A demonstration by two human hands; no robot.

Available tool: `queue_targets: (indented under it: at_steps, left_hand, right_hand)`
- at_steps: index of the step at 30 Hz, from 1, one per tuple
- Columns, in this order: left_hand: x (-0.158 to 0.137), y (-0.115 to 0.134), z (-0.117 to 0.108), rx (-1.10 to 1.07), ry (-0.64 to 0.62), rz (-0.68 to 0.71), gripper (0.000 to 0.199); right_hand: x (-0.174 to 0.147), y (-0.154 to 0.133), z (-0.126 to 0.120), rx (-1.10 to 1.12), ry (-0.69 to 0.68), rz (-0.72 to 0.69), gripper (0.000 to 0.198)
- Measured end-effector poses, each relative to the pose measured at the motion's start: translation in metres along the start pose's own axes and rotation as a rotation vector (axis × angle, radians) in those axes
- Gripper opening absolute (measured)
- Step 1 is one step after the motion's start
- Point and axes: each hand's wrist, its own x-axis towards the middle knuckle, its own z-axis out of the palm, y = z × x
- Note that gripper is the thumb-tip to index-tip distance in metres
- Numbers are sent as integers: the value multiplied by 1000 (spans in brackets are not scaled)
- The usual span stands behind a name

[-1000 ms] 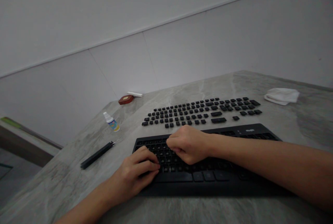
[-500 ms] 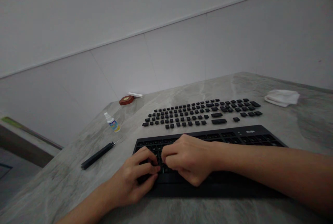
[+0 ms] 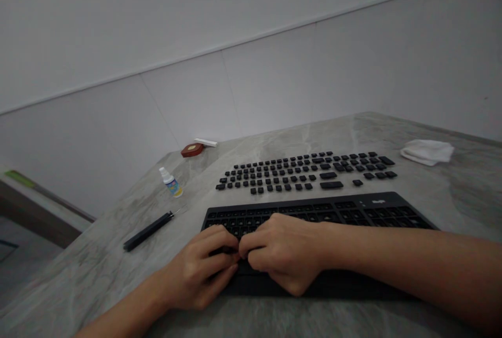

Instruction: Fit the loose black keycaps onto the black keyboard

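Note:
A black keyboard [image 3: 314, 203], its key sockets bare of caps, lies in front of me. My left hand [image 3: 204, 265] rests over its left part, fingers bent and fingertips drawn together near the lower rows. Right beside it, my right hand [image 3: 280, 251] is curled, its fingertips meeting those of the left at the keyboard. Whatever sits between the fingertips is hidden. Behind the keyboard, removed black keycaps [image 3: 331, 185] are laid out in rows on the marbled table [image 3: 105, 275].
A black-handled tool with a thin wire end [image 3: 149, 231] lies at the left. Near it stands a small white spray bottle [image 3: 171, 183]. Farther back are a reddish-brown case [image 3: 192, 150] and a white strip [image 3: 206, 142]. A folded white cloth [image 3: 427, 151] lies at the right.
My right hand has shifted slightly down and left on the keyboard, closer to the left fingertips. The whole view has tilted a little; the laid-out keycaps look unchanged.

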Motion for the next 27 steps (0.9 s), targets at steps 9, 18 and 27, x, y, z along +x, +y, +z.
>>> queue_targets:
  at_steps: [9, 18, 27]
  left_hand:
    - [-1, -3, -2, -28, -35, 0, 18]
    - [0, -1, 2, -84, 0, -34, 18]
    - [2, -7, 11, -130, 77, -30, 16]
  right_hand:
    - [1, 3, 1, 37, 22, 12, 11]
    - [-2, 5, 5, 3, 230, 27, 18]
    - [0, 1, 0, 107, 81, 63, 13]
